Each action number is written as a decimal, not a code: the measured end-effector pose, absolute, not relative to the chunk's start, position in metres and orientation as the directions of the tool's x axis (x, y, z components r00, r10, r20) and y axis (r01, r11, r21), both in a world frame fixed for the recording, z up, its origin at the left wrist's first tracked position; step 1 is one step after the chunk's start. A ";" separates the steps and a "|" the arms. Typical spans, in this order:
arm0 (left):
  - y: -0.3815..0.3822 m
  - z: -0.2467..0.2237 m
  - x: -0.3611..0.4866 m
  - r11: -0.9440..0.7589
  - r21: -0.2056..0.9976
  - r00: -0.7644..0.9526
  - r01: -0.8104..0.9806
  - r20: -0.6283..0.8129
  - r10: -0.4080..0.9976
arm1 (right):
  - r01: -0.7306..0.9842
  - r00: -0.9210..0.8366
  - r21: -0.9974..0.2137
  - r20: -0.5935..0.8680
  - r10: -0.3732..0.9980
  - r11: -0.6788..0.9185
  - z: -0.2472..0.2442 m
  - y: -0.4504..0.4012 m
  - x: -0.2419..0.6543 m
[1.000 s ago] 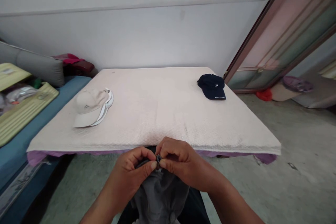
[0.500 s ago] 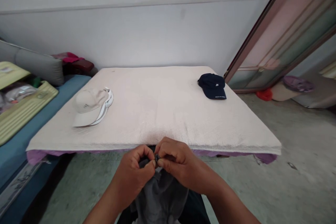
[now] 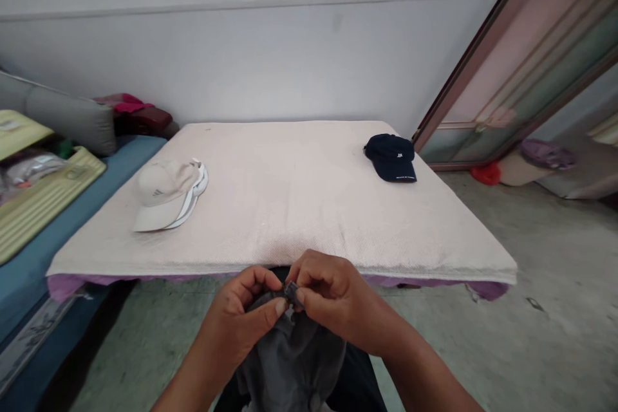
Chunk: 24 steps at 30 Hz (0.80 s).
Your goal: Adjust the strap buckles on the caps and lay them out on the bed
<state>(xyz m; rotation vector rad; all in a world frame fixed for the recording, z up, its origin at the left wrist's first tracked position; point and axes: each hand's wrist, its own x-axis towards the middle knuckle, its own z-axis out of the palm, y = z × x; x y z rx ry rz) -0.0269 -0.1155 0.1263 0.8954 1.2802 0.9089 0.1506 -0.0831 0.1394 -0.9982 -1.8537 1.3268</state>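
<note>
A dark grey cap (image 3: pixel 297 360), its soft crown crumpled, hangs over my lap below the table's front edge. My left hand (image 3: pixel 241 312) pinches the cap's edge near the strap, thumb and forefinger close together. Between the thumb and fingers of my right hand (image 3: pixel 333 296) is the short strap end (image 3: pixel 291 291) of the same cap. The fingertips of both hands nearly meet there, and the fastening itself is partly hidden. Farther off, a beige cap (image 3: pixel 161 190) lies over a white one (image 3: pixel 196 190) at the left, and a navy cap (image 3: pixel 390 158) rests at the right.
A cream cover (image 3: pixel 290 193) spreads over the table in front of me, against a white wall. Blue bedding (image 3: pixel 130 154), a grey cushion (image 3: pixel 62 112) and a yellow-green case (image 3: pixel 62 187) lie at the left. A sliding door (image 3: pixel 492 77) stands at the right.
The strap end has turned outward between my right fingers and shows more. My left thumb and forefinger have loosened and drawn slightly back. The caps on the table stay put.
</note>
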 end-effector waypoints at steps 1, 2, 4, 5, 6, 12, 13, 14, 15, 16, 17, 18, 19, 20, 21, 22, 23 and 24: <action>-0.116 0.124 -0.028 0.375 0.925 0.063 -0.061 -0.371 0.926 | 0.214 -0.503 -0.956 0.069 0.861 0.202 0.139 -0.083 0.150; -0.116 0.122 -0.028 0.364 0.929 0.058 -0.068 -0.361 0.931 | 0.215 -0.503 -0.956 0.068 0.862 0.201 0.139 -0.083 0.149; -0.116 0.118 -0.030 0.355 0.931 0.053 -0.089 -0.351 0.935 | 0.203 -0.503 -0.960 0.066 0.862 0.192 0.137 -0.083 0.149; -0.116 0.117 -0.030 0.361 0.926 0.058 -0.106 -0.357 0.932 | 0.184 -0.505 -0.966 0.066 0.861 0.183 0.135 -0.083 0.149; -0.116 0.116 -0.031 0.375 0.919 0.064 -0.124 -0.369 0.927 | 0.155 -0.500 -0.974 0.069 0.863 0.167 0.133 -0.083 0.149; -0.117 0.117 -0.032 0.475 0.854 0.117 -0.214 -0.460 0.880 | -0.147 -0.478 -0.984 -0.020 0.878 -0.102 0.124 -0.079 0.151; -0.116 0.117 -0.032 0.485 0.846 0.131 -0.222 -0.467 0.875 | -0.180 -0.490 -0.974 -0.030 0.871 -0.135 0.124 -0.079 0.151; -0.116 0.117 -0.033 0.494 0.841 0.146 -0.223 -0.472 0.869 | -0.205 -0.494 -0.967 -0.032 0.869 -0.152 0.123 -0.078 0.151; -0.115 0.116 -0.033 0.499 0.838 0.159 -0.219 -0.474 0.866 | -0.227 -0.495 -0.960 -0.029 0.869 -0.162 0.122 -0.078 0.150; -0.115 0.115 -0.033 0.502 0.838 0.172 -0.213 -0.474 0.864 | -0.248 -0.498 -0.954 -0.023 0.867 -0.168 0.122 -0.078 0.150; -0.114 0.115 -0.033 0.506 0.837 0.189 -0.209 -0.473 0.861 | -0.267 -0.506 -0.948 -0.016 0.862 -0.174 0.121 -0.078 0.150; -0.114 0.114 -0.033 0.508 0.834 0.208 -0.215 -0.470 0.858 | -0.287 -0.518 -0.940 -0.008 0.855 -0.183 0.120 -0.078 0.149; -0.115 0.115 -0.033 0.510 0.829 0.229 -0.231 -0.463 0.856 | -0.310 -0.532 -0.931 0.002 0.847 -0.192 0.120 -0.079 0.148; -0.115 0.115 -0.032 0.508 0.822 0.251 -0.256 -0.451 0.857 | -0.327 -0.542 -0.924 0.012 0.840 -0.198 0.120 -0.079 0.148; -0.117 0.116 -0.032 0.503 0.816 0.271 -0.285 -0.434 0.859 | -0.335 -0.545 -0.921 0.020 0.838 -0.196 0.121 -0.079 0.147; -0.118 0.118 -0.031 0.497 0.811 0.288 -0.310 -0.418 0.862 | -0.330 -0.540 -0.925 0.022 0.841 -0.188 0.123 -0.079 0.147; -0.120 0.119 -0.031 0.489 0.808 0.298 -0.329 -0.402 0.866 | -0.314 -0.529 -0.934 0.023 0.849 -0.170 0.125 -0.080 0.146; -0.121 0.121 -0.030 0.479 0.808 0.299 -0.342 -0.390 0.871 | -0.288 -0.514 -0.947 0.024 0.858 -0.146 0.127 -0.080 0.146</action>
